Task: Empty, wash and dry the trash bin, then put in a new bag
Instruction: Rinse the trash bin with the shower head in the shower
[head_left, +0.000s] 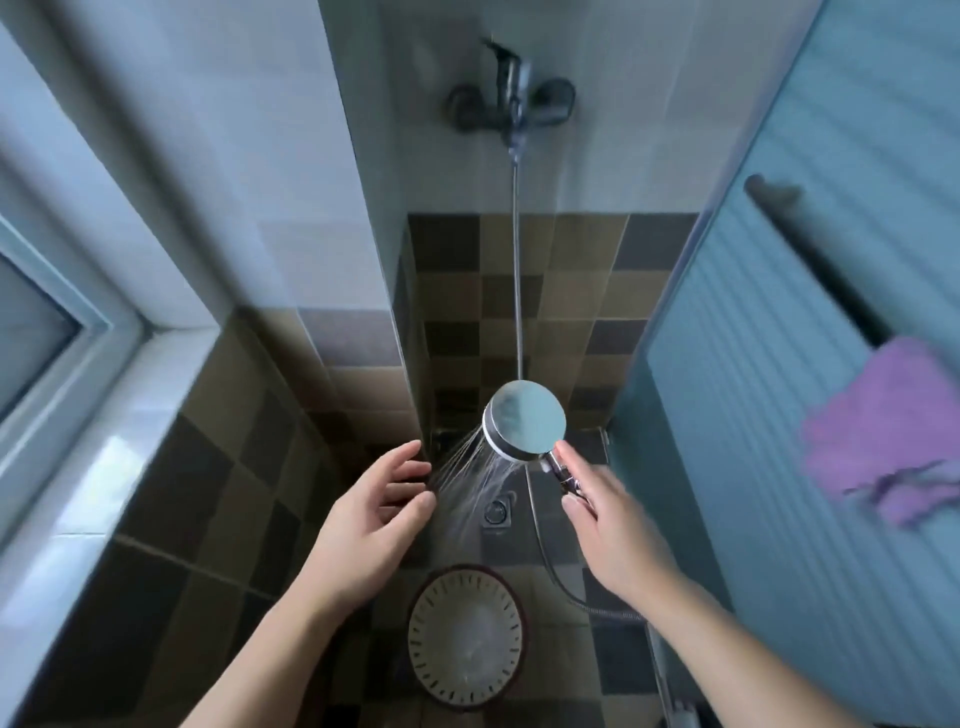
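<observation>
A: What are the fingers doing?

B: The right hand (605, 525) has thumb and fingers curled round the chrome handle of the shower head (524, 420); most of the handle is hidden under the hand. The left hand (371, 512) holds nothing, its fingers spread and loosely bent, tips just beside the spray (467, 470).

A: Which way does the water go?

B: Down and to the left from the head's face, which is turned away; only its shiny back shows. The streams are thin and blurred, and I cannot tell whether they wet the left fingertips.

A: And the bin?

B: The bin (466, 631) stands upright on the tiled floor (156, 519) below and between the two forearms, seen from straight above: a pale round inside with slots along the wall and a dark rim. Its outside is hidden. A faint sheen lies on the bottom.

A: Anything further out?

B: A drain (497, 512) lies behind the spray. The hose (517, 270) rises to a blurred tap (511, 101) on the wall. A purple cloth (888, 431), cut off at the right edge, hangs from a dark bar (810, 254) on the ribbed door.
</observation>
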